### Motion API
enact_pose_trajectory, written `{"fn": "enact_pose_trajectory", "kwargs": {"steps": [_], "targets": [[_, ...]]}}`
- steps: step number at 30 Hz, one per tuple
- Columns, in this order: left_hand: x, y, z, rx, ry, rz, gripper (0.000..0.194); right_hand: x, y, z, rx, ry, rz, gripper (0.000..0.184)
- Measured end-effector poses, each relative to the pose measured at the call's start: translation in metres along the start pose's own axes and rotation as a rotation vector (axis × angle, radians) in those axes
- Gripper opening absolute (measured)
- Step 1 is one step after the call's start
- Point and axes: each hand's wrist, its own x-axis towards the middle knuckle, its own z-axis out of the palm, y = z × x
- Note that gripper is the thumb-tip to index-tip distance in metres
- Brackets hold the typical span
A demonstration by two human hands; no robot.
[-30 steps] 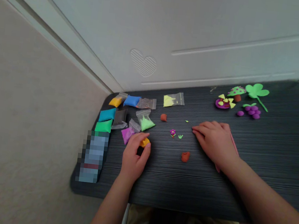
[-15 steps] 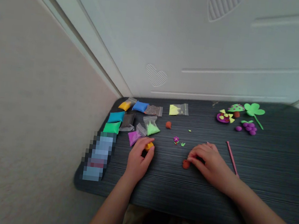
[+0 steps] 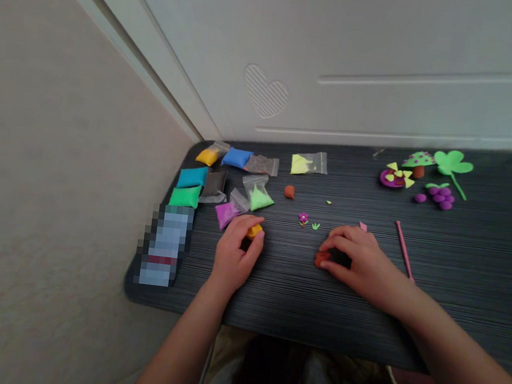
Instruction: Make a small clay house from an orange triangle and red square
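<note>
My left hand (image 3: pixel 234 252) curls around a lump of orange-yellow clay (image 3: pixel 254 232) on the table, thumb and fingers on either side of it. To the right, my right hand (image 3: pixel 363 261) has its thumb and fingertips on a reddish-brown clay piece (image 3: pixel 321 260), which rests on the tabletop and is partly covered. Between the hands and a little farther back lie a small purple clay flower (image 3: pixel 303 218) and a tiny green clay sprig (image 3: pixel 315 226). Another brown lump (image 3: pixel 289 192) sits behind them.
Bagged clay, including a light green bag (image 3: pixel 259 198) and a blue one (image 3: pixel 237 158), lies at the left of the dark table (image 3: pixel 281 293). A pink stick (image 3: pixel 404 251) lies right of my right hand. Purple clay grapes (image 3: pixel 441 196) and a green clover (image 3: pixel 453 163) stand back right.
My right thumb and fingers have closed around the brown clay, where before the fingertips were at its right side. My left hand stays on the yellow clay. The camera view has tilted down slightly.
</note>
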Motion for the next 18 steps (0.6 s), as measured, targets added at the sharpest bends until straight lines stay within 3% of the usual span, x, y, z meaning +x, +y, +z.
{"fn": "enact_pose_trajectory", "kwargs": {"steps": [3,10,18], "targets": [[0.000,0.001,0.000,0.018,-0.012,0.000,0.023,0.000,-0.001,0.001,-0.035,0.019,0.025,0.021],[0.002,-0.001,0.006,0.086,-0.063,-0.018,0.025,-0.002,-0.014,0.002,0.006,-0.065,-0.029,0.005],[0.004,-0.006,0.007,0.145,-0.006,-0.027,0.030,-0.003,-0.018,0.009,0.132,-0.048,-0.065,0.013]]}}
